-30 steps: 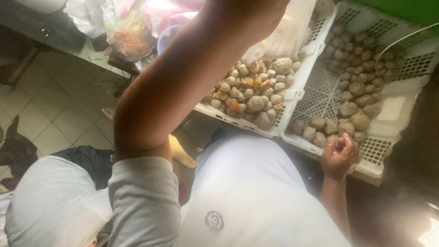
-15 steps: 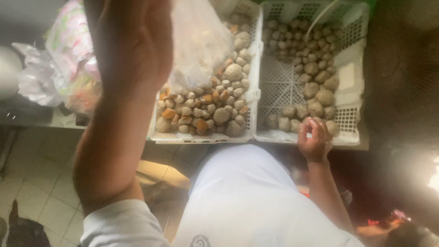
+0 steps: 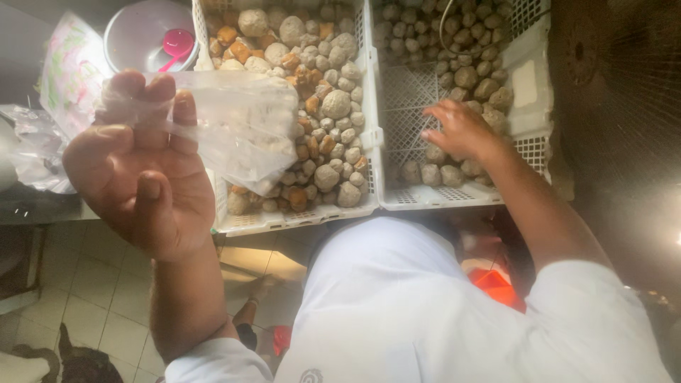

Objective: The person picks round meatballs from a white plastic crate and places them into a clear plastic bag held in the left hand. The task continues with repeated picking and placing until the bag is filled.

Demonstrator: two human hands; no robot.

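Observation:
My left hand (image 3: 138, 167) is raised close to the camera and grips a clear plastic bag (image 3: 237, 128) by its mouth; the bag hangs over the left white perforated crate (image 3: 298, 218). That crate holds several round grey-brown balls (image 3: 333, 106) and orange-brown pieces (image 3: 237, 50). My right hand (image 3: 461, 131) reaches into the right white crate (image 3: 454, 197) and rests on the round balls (image 3: 429, 174) there, fingers curled over them; whether it holds one I cannot tell.
A round white container with a pink scoop (image 3: 152, 39) stands at the back left, beside crumpled plastic bags (image 3: 42, 135). A tiled floor (image 3: 78, 284) lies below the counter. A dark mesh surface (image 3: 624, 85) is at the right. My white shirt (image 3: 425, 312) fills the foreground.
The view has tilted down onto the crates. My left hand has lowered and turned, now showing the bag it grips. My right hand has moved from the crate's front edge into the balls.

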